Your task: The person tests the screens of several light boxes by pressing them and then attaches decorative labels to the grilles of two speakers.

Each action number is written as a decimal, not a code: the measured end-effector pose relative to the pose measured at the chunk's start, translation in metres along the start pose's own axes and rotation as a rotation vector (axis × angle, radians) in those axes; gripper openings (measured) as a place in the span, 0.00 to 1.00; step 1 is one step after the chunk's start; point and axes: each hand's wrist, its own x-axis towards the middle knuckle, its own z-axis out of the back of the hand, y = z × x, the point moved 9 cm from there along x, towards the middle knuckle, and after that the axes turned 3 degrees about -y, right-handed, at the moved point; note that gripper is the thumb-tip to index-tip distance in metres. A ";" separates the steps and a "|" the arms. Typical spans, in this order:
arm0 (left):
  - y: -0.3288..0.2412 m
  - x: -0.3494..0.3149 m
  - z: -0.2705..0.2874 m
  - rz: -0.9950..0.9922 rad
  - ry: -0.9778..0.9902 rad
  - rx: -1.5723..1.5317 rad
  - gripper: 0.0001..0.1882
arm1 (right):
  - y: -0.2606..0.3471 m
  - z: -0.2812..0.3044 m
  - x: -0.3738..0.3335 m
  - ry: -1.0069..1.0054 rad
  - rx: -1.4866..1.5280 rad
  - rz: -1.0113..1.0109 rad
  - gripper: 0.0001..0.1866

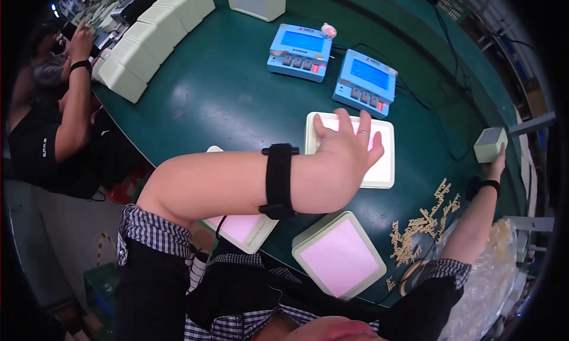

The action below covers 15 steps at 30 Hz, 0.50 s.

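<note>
My left hand (pixel 347 148) reaches over a cream-framed light panel (pixel 381 163) whose face glows white. Its fingers are spread along the panel's far edge, a ring on one of them; whether the palm touches the face is hidden. Far to the right, my right hand (pixel 498 165) is at the near side of a small cream box with a grey face (pixel 489 144) and seems to grip it; most of those fingers are hidden. Closer to my body lie a second lit panel (pixel 341 255), tilted on the table, and a third (pixel 249 231), partly covered by my left forearm.
Two blue testers with screens and switches (pixel 300 52) (pixel 366 82) stand beyond the panel, cables trailing right. Small tan pieces (pixel 418 225) lie scattered at right, near clear plastic wrap (pixel 489 282). A row of cream housings (pixel 157 42) lines the far left, beside another person (pixel 65 110).
</note>
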 end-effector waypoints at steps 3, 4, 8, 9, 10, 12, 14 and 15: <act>0.002 0.004 -0.005 0.021 -0.010 0.026 0.63 | 0.015 0.014 0.030 -0.134 -0.496 -0.015 0.48; 0.001 0.005 -0.004 0.001 -0.035 0.014 0.63 | 0.041 0.031 0.036 -0.189 -0.607 0.002 0.50; -0.003 0.016 0.001 -0.062 -0.023 -0.042 0.64 | 0.132 0.000 0.002 -0.140 -1.200 0.497 0.57; -0.001 0.017 0.000 -0.065 0.017 -0.066 0.63 | 0.138 -0.039 -0.038 -0.052 -1.133 0.581 0.56; -0.003 0.019 0.002 -0.075 0.054 -0.085 0.63 | 0.144 -0.065 -0.076 0.031 -1.060 0.655 0.55; -0.001 0.020 -0.005 -0.064 0.101 -0.107 0.63 | 0.141 -0.133 -0.185 0.233 -0.944 0.682 0.51; 0.007 0.014 -0.009 -0.026 0.108 -0.107 0.62 | 0.148 -0.181 -0.322 0.404 -0.913 0.668 0.47; 0.008 0.013 -0.010 -0.019 0.104 -0.111 0.62 | 0.151 -0.196 -0.387 0.471 -0.933 0.652 0.46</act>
